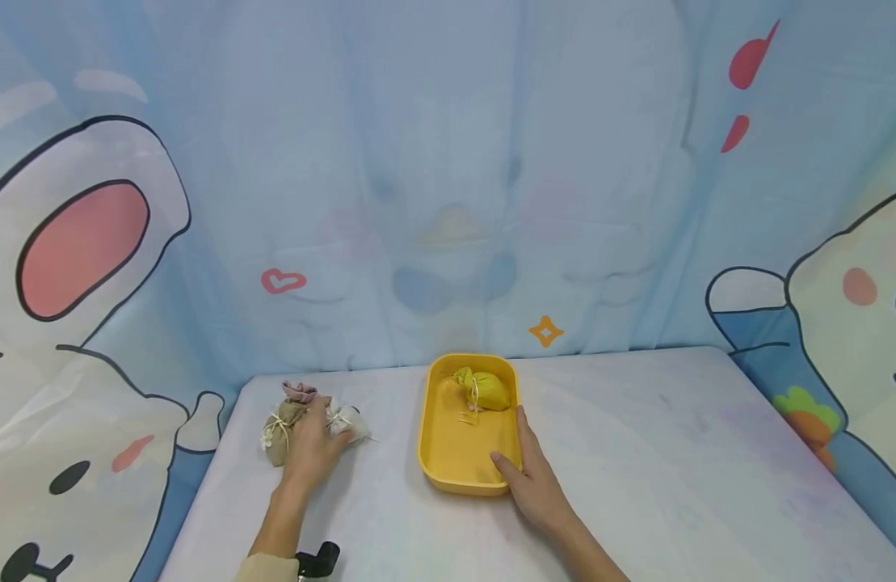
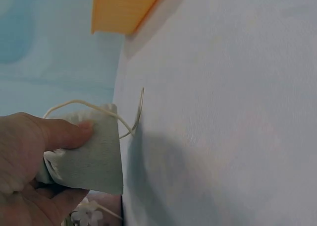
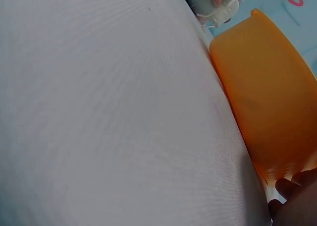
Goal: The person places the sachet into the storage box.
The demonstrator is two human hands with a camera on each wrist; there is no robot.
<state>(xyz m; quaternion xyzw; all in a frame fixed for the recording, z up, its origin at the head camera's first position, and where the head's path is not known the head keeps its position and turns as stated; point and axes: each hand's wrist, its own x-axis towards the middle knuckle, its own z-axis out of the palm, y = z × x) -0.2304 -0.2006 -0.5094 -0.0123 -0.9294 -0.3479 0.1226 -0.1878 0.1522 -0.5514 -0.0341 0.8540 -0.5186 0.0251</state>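
Left wrist view caught the left hand (image 2: pixel 29 156) gripping a white pouch (image 2: pixel 94 164), its thumb laid along the near face and its other fingers bent beneath; a loop of pale cord (image 2: pixel 139 112) stuck out past the cloth. Whether the pouch touched the table or hung just above it, I could not tell. Right beside that hand, as the head view had it, sat a brown pouch (image 1: pixel 276 444) tied with a cream bow and trimmed with a small white flower (image 1: pixel 266 437), and a pinkish pouch (image 1: pixel 300 392) showed just behind. A beige sleeve (image 1: pixel 266 569) covered the left forearm, with a black device (image 1: pixel 319 559) at the wrist. Across from it, the right hand (image 1: pixel 540 489) held the near right side of a yellow tray (image 1: pixel 448 453), thumb over the rim and fingers along the outer wall. Inside the tray, toward the far right corner, a yellow pouch (image 1: pixel 494 392) lay on its side, its neck bound with thin cord. The tray stood near the far edge of a whitish table (image 1: pixel 680 469), well apart from the brown pouch. Behind everything hung a blue curtain (image 1: pixel 448 145) printed with cartoon animals, a red heart (image 1: pixel 283 281) and an orange star (image 1: pixel 546 331).
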